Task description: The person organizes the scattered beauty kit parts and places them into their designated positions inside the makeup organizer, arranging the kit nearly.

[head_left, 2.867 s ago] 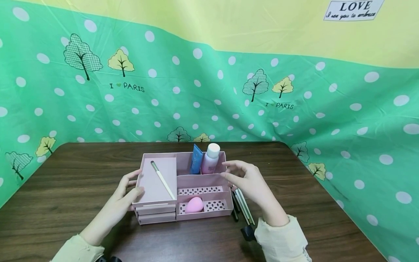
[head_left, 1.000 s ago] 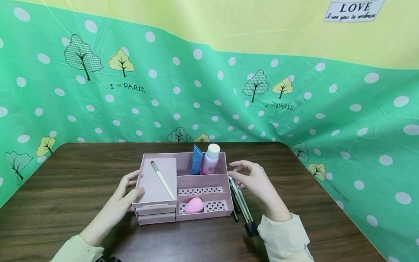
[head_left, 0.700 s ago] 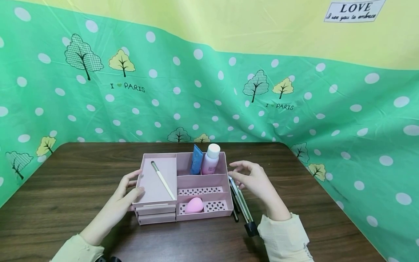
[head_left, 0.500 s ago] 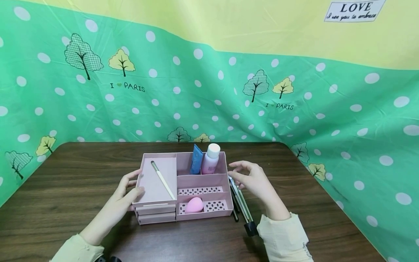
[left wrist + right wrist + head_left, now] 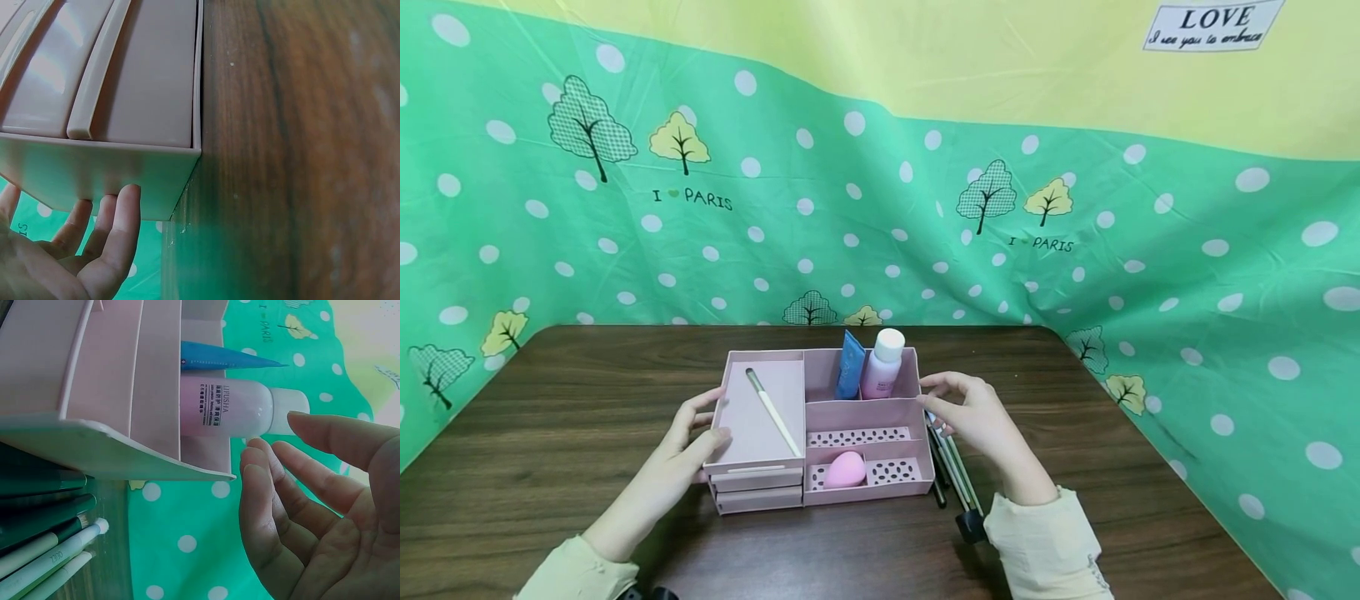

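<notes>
A pink desk organizer [image 5: 741, 425] with two drawers at its left front stands on the table. My left hand [image 5: 677, 450] is at its left side, the thumb at the top edge; in the left wrist view straight fingertips [image 5: 129, 197] touch the side wall. A makeup brush [image 5: 772, 411] lies on the left top. A blue tube [image 5: 850, 367] and a white-capped pink bottle [image 5: 882, 367] stand in the back compartment. A pink makeup sponge [image 5: 846, 470] sits in a front compartment. My right hand [image 5: 973, 412], fingers loosely bent and holding nothing, hovers by the right wall.
Several makeup brushes [image 5: 53, 556] lie on the dark wooden table [image 5: 587, 383] along the organizer's right side, partly below my right hand. A green and yellow cloth [image 5: 865, 208] with dots and trees hangs behind the table.
My right hand has shifted slightly leftward, nearer the organizer's right wall, since half a second ago. My left hand, the organizer and its contents stay in place.
</notes>
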`<state>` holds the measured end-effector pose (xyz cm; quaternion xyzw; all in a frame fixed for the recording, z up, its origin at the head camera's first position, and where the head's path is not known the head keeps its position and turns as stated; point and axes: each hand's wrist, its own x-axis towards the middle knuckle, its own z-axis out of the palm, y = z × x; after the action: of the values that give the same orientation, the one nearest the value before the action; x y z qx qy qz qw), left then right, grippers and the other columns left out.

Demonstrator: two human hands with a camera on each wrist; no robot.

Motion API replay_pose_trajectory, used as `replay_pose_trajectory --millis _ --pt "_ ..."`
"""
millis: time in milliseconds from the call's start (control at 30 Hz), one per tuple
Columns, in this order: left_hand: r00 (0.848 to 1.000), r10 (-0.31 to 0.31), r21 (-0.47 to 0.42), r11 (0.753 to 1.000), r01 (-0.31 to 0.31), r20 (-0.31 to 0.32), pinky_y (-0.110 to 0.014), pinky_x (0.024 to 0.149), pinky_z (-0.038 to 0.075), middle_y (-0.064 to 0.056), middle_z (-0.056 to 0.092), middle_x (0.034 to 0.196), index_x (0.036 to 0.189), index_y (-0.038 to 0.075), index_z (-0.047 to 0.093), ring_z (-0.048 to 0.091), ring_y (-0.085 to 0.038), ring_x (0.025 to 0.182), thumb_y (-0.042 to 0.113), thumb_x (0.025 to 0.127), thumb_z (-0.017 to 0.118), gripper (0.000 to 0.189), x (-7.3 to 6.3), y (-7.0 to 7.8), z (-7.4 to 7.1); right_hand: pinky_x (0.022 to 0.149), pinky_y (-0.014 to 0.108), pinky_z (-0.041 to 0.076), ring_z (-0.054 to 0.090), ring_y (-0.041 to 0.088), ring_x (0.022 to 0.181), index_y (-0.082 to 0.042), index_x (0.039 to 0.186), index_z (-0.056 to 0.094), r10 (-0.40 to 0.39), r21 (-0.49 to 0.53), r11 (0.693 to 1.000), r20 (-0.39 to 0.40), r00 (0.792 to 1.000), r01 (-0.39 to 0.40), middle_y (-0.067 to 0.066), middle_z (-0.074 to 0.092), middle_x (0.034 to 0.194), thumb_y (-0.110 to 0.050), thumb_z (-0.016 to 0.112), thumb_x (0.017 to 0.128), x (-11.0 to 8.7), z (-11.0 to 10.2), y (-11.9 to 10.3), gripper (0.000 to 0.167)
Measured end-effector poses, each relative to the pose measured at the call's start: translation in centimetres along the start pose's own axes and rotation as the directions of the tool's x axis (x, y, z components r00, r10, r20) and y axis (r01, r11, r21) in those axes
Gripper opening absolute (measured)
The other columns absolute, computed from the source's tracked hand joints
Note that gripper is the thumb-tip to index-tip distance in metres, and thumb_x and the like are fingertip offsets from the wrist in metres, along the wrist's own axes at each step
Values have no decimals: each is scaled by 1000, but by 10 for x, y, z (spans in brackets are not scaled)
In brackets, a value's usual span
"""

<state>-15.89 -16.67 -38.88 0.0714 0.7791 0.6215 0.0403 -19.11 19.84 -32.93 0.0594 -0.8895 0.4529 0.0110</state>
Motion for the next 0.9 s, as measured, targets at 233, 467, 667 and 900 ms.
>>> replay_pose_trajectory --millis 233,467,667,900 --pt "1000 -1 5 1000 1 -3 -33 73 56 -23 31 141 153 23 22 60 -18 97 21 103 48 57 0 0 0 60 31 57 65 25 71 2 121 65 -12 5 1000 -3 1000 12 15 71 94 -18 69 92 -1 1 -2 36" --pt "1000 -1 4 1000 1 -7 -33 72 56 -23 30 141 153 21 22 60 -19 96 20 103 47 56 -1 -1 0 60 36 57 64 25 69 1 120 66 -16 -5 1000 -7 1000 16 15 71 95 -16 70 91 -1 5 -2 34" --pt "1000 11 14 1000 -11 -16 -33 71 56 -24 31 141 153 21 22 58 -18 98 21 103 47 56 -1 -1 1 60 37 57 60 22 70 -3 117 68 -55 -39 998 70 996 58 9 68 92 -19 71 90 -1 18 -2 31" --pt "1000 7 19 1000 -7 -20 -33 71 56 -22 33 140 153 22 23 59 -19 96 21 103 47 56 -1 0 2 58 30 54 59 19 67 -5 117 69 -49 -64 997 68 996 54 5 64 84 -17 71 90 -2 26 -6 30"
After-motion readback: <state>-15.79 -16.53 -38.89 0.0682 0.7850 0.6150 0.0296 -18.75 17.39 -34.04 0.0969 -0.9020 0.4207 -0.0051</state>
